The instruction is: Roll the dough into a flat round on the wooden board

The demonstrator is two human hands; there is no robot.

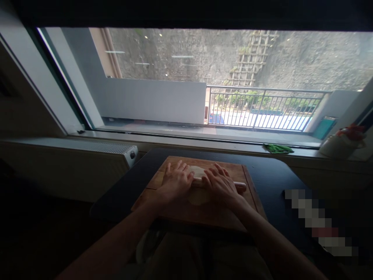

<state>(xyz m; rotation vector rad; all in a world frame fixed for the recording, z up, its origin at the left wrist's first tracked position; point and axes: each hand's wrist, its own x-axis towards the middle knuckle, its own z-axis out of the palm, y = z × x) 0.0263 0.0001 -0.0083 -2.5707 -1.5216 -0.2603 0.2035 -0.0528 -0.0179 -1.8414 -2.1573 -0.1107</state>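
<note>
A rolling pin (199, 181) lies crosswise on a flat sheet of pale dough (196, 171), which shows both beyond and in front of it. Under the dough is a wooden cutting board (230, 165). My left hand (177, 178) rests palm down over the pin's left part, fingers stretched forward and apart, hiding that end. Over the pin's right part lies my right hand (219, 181), flat with its fingers extended. The pin's right end sticks out past this hand. Neither hand has its fingers wrapped round the pin.
The board stands on a dark table (271, 175) with rounded corners, below a wide window. A white radiator (87, 155) is at the left. On the sill lie a green cloth (278, 148) and a pale jug (339, 144). A pixelated object (314, 217) sits at the table's right.
</note>
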